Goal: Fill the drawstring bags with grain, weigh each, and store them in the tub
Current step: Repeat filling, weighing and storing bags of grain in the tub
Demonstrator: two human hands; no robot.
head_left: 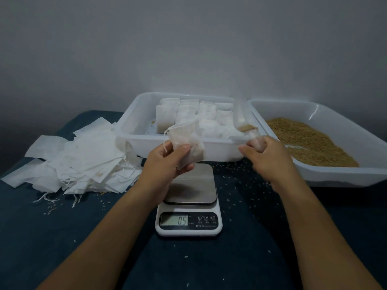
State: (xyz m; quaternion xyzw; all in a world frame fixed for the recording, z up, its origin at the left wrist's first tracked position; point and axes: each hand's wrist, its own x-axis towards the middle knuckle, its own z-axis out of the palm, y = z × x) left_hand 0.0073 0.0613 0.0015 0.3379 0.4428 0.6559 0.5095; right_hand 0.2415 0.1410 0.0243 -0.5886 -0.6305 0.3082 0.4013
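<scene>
Left hand (167, 159) gripping a drawstring bag (186, 143) above the scale (188, 206); right hand (266, 155) clutching a clear scoop (245, 124) with grain, beside the tub (134, 122).

A plain grey wall (188, 42) fills the upper half of the view, darker toward the left edge and lighter in the middle. Below it stands a tabletop (240, 258) covered in dark blue cloth, its far left corner rounded against the wall. The light is dim and even.
</scene>
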